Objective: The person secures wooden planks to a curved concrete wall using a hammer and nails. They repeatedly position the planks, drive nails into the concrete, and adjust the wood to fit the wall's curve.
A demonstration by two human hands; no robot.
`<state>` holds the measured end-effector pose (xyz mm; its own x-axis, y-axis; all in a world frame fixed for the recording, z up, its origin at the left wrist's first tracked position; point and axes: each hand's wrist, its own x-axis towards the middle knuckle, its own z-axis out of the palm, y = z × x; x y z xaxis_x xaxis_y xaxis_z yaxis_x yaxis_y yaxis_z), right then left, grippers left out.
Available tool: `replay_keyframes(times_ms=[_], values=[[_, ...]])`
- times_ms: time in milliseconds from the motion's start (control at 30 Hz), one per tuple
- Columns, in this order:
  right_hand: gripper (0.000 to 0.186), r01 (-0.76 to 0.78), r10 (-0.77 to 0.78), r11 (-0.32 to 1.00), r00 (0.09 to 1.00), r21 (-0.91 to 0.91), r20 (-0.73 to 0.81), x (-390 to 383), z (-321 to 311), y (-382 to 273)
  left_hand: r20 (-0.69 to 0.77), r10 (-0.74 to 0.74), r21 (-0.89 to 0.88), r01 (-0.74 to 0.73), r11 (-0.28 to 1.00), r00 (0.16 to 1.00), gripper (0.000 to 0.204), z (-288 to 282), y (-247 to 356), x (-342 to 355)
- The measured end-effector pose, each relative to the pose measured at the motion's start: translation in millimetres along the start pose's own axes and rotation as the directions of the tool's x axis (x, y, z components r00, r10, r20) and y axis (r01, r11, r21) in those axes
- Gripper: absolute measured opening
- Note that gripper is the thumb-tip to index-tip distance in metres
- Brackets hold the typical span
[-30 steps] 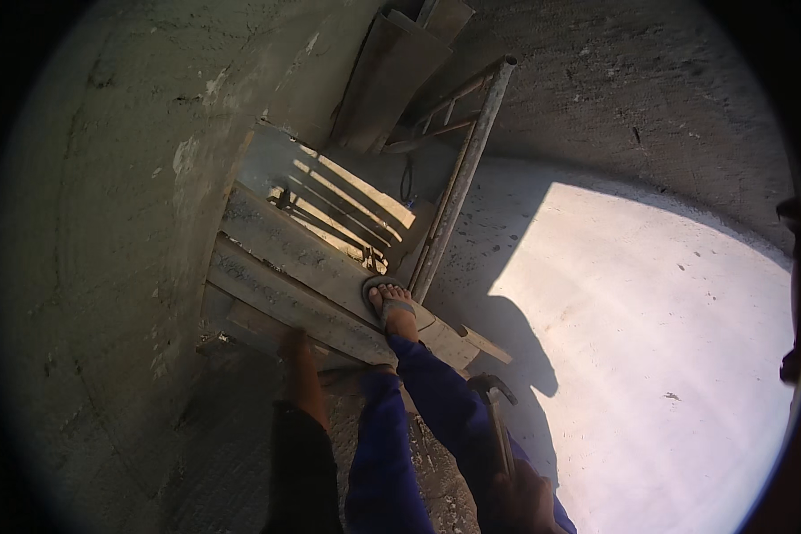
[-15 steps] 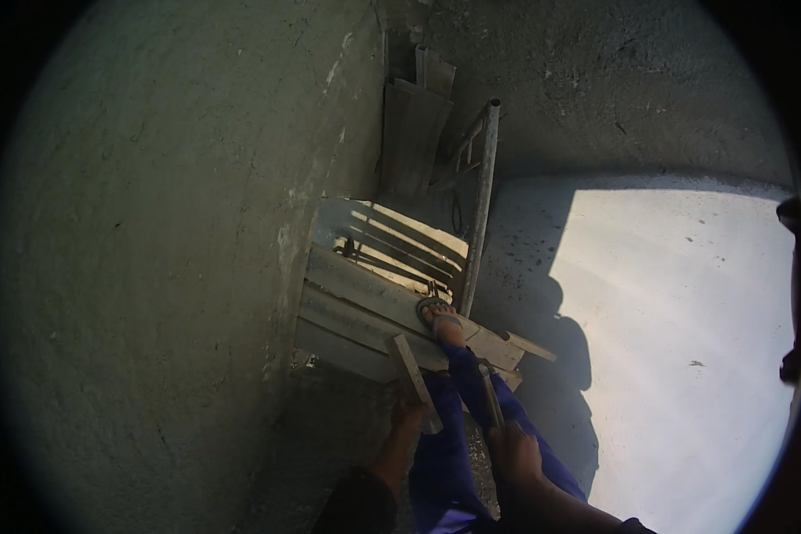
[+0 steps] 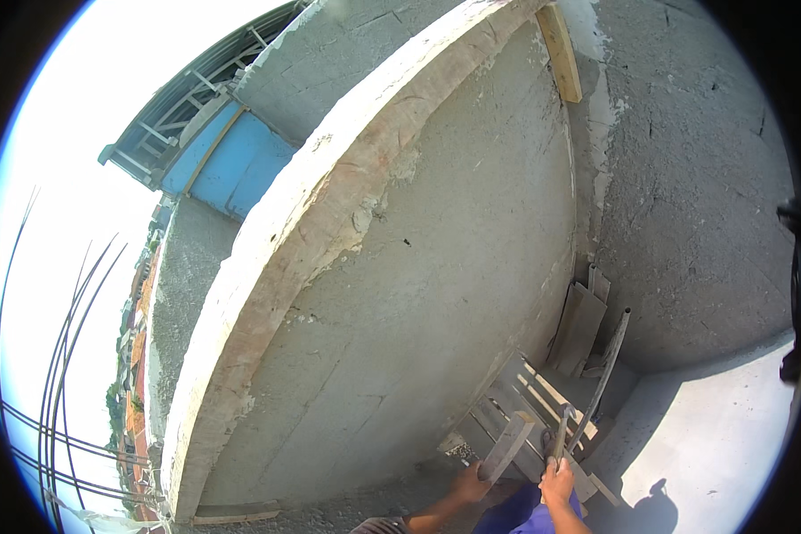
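At the lower right, my left hand (image 3: 470, 485) is closed around the lower end of a short wooden board (image 3: 510, 445), which slants up and away from me. My right hand (image 3: 556, 482) grips a hammer (image 3: 561, 438) by its handle, head upward, just right of the board. A small gap separates the two. Below and beyond them is a platform of wooden planks (image 3: 479, 425) with gaps between the slats. Blue trousers (image 3: 525, 513) show between my forearms; my feet are hidden.
A rough plastered wall (image 3: 418, 311) with a broken pale top edge rises on the left. A metal pipe (image 3: 607, 374) stands beyond the hammer, near leaning boards (image 3: 578, 325). Wood (image 3: 561, 58) is fixed high up. Wires (image 3: 67, 356) and a blue panel (image 3: 231, 165) lie beyond the wall.
The view has swung up and left, bringing the wall's top, sky and wires into sight. Both hands keep hold of the board and the hammer, now lower and farther right in the picture.
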<state>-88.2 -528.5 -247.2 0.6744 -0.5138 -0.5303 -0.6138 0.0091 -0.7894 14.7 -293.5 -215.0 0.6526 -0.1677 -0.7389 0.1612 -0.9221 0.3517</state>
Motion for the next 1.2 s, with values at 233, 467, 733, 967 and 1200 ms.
replay_keyframes(times_ms=[233,467,733,967,1200], values=[[0.051,0.926,-0.916,0.375,0.377,-0.041,0.139,27.5,-70.4,-305.9,-0.227,0.000,-0.210,-0.049,0.976,0.974,0.075,-31.6,-19.3,-86.8],[0.039,0.911,-0.833,-0.411,-0.355,-0.045,0.424,-90.0,-46.9,-578.4,-0.406,0.098,-0.287,-0.228,0.930,0.909,0.069,-54.4,-31.1,-156.3],[0.037,0.756,-0.603,-0.650,-0.449,-0.080,0.659,-153.4,94.0,-682.5,-0.589,-0.150,-0.545,-0.254,0.799,0.794,0.069,-55.0,-31.0,-246.0],[0.030,0.830,-0.607,-0.547,-0.482,0.109,0.632,-209.0,103.1,-672.8,-0.697,-0.355,-0.662,-0.370,0.652,0.623,0.078,-2.9,-59.5,-292.1],[0.018,0.550,-0.202,-0.400,-0.833,0.733,0.515,-352.9,117.7,-551.9,-0.688,-0.400,-0.663,-0.301,0.685,0.605,0.077,-3.8,-69.9,-288.5]])
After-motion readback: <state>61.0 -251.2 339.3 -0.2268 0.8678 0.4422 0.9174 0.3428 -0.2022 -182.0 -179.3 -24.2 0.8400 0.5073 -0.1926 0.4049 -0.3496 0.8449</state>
